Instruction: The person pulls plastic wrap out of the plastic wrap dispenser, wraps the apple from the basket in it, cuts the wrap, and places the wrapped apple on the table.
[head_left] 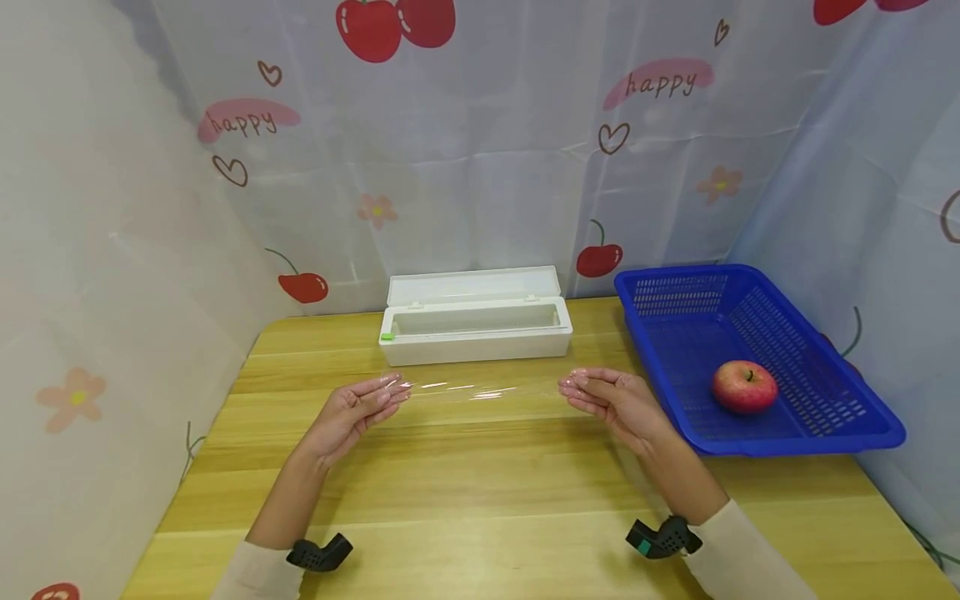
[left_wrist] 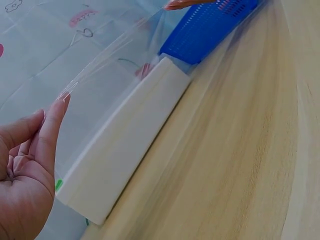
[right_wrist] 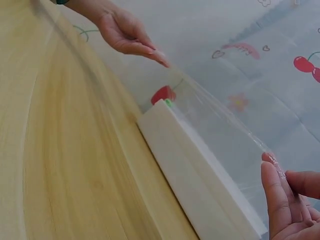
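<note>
A clear sheet of plastic wrap (head_left: 487, 392) stretches between both hands above the wooden table, its glossy streaks catching light. My left hand (head_left: 358, 410) pinches one end between thumb and fingers. At the other end, my right hand (head_left: 611, 403) pinches the wrap the same way. Just behind the sheet stands a long white plastic wrap box (head_left: 480, 346), its lid (head_left: 474, 287) raised at the back and a small green slider (head_left: 387, 337) at its left end. In the right wrist view, the wrap (right_wrist: 220, 107) runs taut above the box (right_wrist: 195, 175).
To the right, a blue plastic basket (head_left: 675, 333) holds a red apple (head_left: 744, 387). The wooden table (head_left: 450, 500) carries everything. A printed curtain (head_left: 487, 183) hangs close behind the box and along both sides.
</note>
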